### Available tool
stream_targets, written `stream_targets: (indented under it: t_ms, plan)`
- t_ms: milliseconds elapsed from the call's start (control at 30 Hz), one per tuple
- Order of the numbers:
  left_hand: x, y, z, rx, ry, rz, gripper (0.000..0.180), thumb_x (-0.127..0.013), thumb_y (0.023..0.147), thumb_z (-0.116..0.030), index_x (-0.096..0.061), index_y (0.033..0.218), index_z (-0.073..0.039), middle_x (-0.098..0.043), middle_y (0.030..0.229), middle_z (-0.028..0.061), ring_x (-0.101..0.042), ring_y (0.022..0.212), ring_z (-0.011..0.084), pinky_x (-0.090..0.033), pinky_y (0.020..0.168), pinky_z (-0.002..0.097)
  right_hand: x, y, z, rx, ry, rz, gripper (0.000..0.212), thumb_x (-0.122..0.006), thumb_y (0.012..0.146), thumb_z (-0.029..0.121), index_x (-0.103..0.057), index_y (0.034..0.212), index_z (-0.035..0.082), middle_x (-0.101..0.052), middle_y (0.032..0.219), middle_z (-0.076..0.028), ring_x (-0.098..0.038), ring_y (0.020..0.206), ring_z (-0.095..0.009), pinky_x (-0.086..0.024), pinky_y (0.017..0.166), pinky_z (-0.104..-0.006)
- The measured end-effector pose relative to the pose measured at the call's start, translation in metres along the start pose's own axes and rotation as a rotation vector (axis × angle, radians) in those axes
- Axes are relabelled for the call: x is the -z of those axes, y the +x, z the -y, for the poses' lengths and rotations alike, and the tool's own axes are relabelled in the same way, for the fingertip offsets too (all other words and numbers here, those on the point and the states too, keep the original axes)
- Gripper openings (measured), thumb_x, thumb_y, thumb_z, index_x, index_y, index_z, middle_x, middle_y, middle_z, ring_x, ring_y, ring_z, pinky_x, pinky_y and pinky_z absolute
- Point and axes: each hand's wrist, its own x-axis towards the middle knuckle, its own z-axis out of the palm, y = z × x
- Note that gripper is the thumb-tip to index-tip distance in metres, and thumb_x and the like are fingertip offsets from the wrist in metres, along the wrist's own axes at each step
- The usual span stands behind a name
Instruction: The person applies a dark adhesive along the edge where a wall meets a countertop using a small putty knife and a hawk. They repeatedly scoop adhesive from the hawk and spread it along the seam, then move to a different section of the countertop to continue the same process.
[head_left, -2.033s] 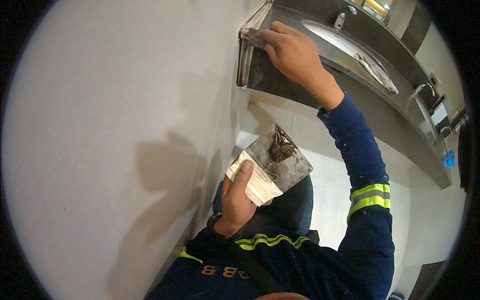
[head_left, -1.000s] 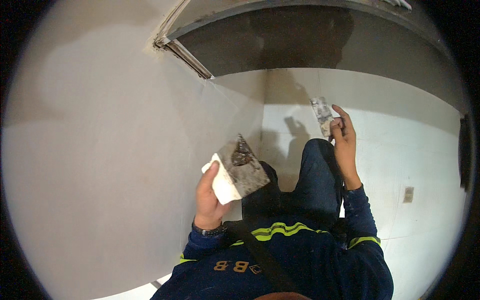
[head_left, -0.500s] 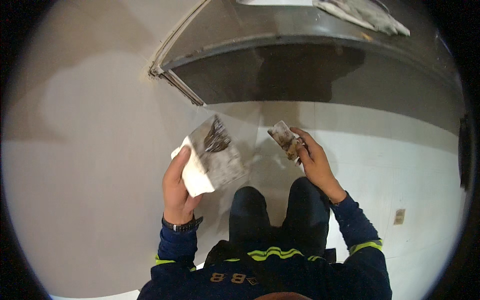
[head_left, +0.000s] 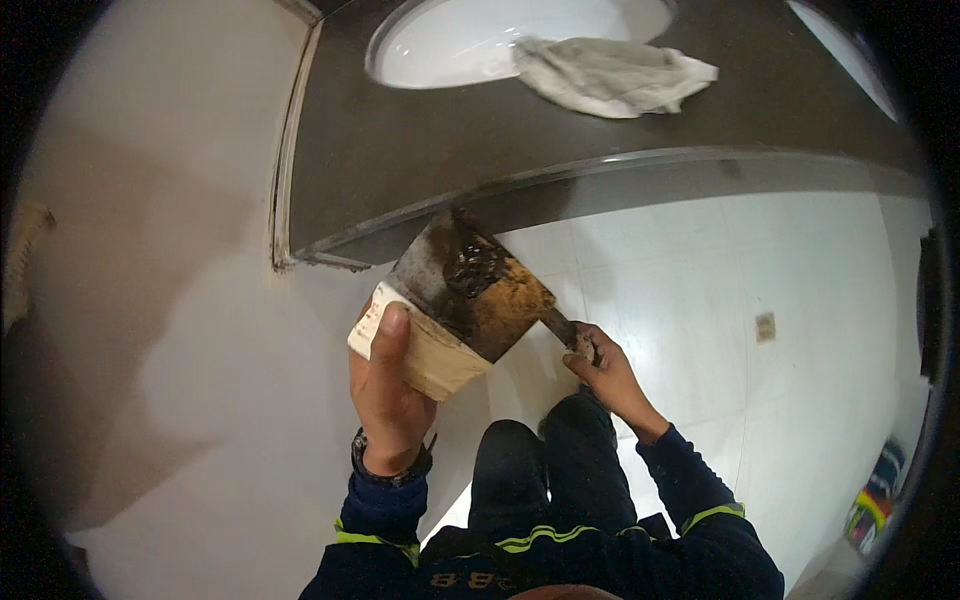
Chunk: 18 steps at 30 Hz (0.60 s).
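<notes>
Board (head_left: 470, 300), flat and smeared with dark and brown paste, sits near the middle of the view, tilted, with its pale end at about 7 o'clock. It is the thing both hands work on.

Going from big to small: a pale wall (head_left: 150, 330) fills the 9 o'clock side. A dark counter (head_left: 400, 150) runs across the top, from 11 to 2 o'clock, with a white sink bowl (head_left: 440, 45) set in it at 12 o'clock. A crumpled grey rag (head_left: 610, 75) lies across the bowl's edge and onto the counter at 1 o'clock. White floor tiles (head_left: 780, 330) spread out at 3 o'clock.

The left hand (head_left: 385, 400), at about 7 o'clock, wraps tight around the board's pale end, thumb pressed on top. The right hand (head_left: 610, 375), at about 5 o'clock, has its fingers curled shut around a small scraper (head_left: 558, 325). The scraper's blade seems to touch the board's brown edge, though it is hard to see.
</notes>
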Motion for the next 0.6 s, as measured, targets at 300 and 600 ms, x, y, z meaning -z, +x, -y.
stream_targets:
  t_ms: [300,600]
  plan:
    - [-0.062,-0.062,-0.066,0.086,-0.294,0.079,0.04,-0.047,0.097,-0.033,-0.048,0.12,0.0,-0.057,0.11,0.0106,-0.058,0.101,0.0192,-0.049,0.085,0.0333,0.077,-0.153,0.144,0.069,0.066,-0.344,0.036,-0.037,0.101,0.034,-0.053,0.09,0.003,-0.063,0.077,-0.004,-0.05,0.06,-0.008,-0.042,0.057,-0.0242]
    - [-0.194,-0.165,-0.132,0.102,-0.187,0.256,0.051,-0.049,0.095,-0.036,-0.044,0.124,0.005,-0.054,0.116,0.0143,-0.056,0.104,0.0235,-0.047,0.088,0.036,0.158,-0.35,0.227,0.2,0.354,-0.546,0.035,-0.032,0.103,0.035,-0.048,0.102,0.004,-0.062,0.08,-0.007,-0.049,0.06,-0.007,-0.04,0.053,-0.0219]
